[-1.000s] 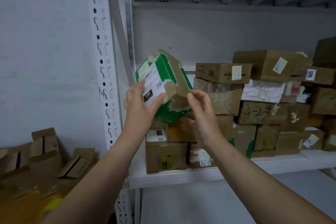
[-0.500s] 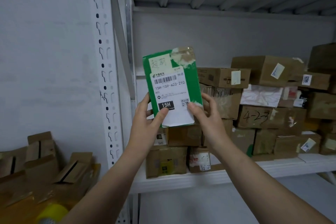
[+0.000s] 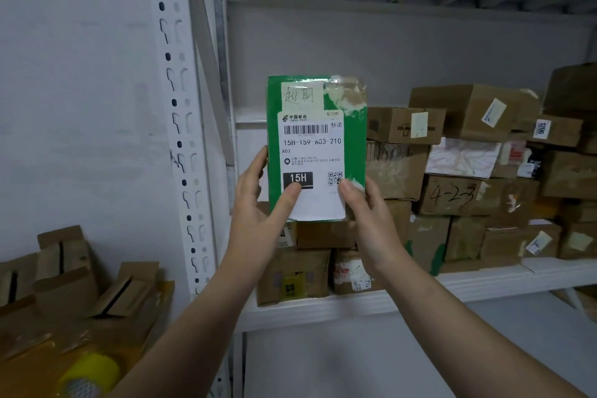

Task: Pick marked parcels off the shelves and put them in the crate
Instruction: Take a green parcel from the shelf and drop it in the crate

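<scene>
White metal shelving (image 3: 420,296) carries stacked cardboard boxes (image 3: 468,191). Left of its upright, a yellow tape roll (image 3: 89,373) lies among flattened cartons (image 3: 80,281). Before the shelf, left hand (image 3: 258,203) and right hand (image 3: 371,216) clamp an upright green China Post parcel (image 3: 318,149), thumbs pressing its label (image 3: 311,165).

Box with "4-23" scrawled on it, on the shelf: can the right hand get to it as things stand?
Probably not yet. The right hand and the left hand both grip the green parcel. The 4-23 box has its front face open, but boxes sit on top of it.
</scene>
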`<state>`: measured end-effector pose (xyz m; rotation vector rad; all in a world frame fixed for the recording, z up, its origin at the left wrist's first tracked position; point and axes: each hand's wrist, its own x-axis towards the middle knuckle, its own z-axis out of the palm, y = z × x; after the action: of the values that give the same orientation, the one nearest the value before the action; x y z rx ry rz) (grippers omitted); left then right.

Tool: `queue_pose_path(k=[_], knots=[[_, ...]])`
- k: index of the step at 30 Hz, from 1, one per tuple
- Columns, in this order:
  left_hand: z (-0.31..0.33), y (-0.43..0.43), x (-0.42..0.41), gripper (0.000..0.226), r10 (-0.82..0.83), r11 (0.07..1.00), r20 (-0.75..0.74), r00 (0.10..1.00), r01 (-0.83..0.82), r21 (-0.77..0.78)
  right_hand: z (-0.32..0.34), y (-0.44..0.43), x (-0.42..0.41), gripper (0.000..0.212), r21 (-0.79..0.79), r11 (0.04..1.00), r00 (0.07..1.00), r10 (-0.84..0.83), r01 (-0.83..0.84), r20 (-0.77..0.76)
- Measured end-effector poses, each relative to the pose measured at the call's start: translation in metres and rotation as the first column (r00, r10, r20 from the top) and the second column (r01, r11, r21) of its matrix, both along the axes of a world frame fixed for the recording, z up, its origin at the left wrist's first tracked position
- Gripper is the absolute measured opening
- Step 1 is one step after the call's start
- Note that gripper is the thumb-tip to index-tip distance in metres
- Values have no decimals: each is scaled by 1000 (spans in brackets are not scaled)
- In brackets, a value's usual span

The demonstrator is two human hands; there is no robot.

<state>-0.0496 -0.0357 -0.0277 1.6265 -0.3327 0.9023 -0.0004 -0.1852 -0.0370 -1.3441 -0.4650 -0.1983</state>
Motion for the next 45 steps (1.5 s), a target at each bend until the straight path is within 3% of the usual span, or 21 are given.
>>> queue_pose_path(k=[3,9,13,18,25,29,32,35,39,45], knots=[[-7,-15,-8,69,-123,992,-8,992,123,-19,-14,-7,-8,64,51,999,1000,-12,12,2],[-38,-53,-12,70,-183,983,-57,981,184,7,-49,-40,-32,40,109,981,987,-159,158,2],[-63,-100,-20,68,-246,969,-102,964,246,-12,-69,-88,-53,55,94,961,964,-265,262,26],[-94,-188,-32,69,-359,933,-188,914,352,-68,-95,-181,-84,53,23,938,939,-345,345,9],[-126,-346,-48,69,-526,842,-329,784,533,-77,-128,-339,-139,36,-32,852,849,-523,522,-78],[-152,-447,-66,68,-601,787,-424,678,593,-169,-156,-438,-174,55,23,822,800,-546,568,-248],[-169,-509,-80,47,-636,756,-474,609,617,-220,-173,-495,-206,65,-47,777,729,-608,627,-316],[-186,-561,-85,42,-649,726,-533,543,652,-220,-189,-540,-228,64,-95,742,670,-646,664,-365],[-204,-622,-81,37,-663,675,-582,471,712,-194,-210,-589,-237,46,-123,672,573,-700,730,-425],[-228,-711,-47,46,-677,596,-651,343,775,-211,-235,-662,-215,51,-126,588,465,-737,799,-491]])
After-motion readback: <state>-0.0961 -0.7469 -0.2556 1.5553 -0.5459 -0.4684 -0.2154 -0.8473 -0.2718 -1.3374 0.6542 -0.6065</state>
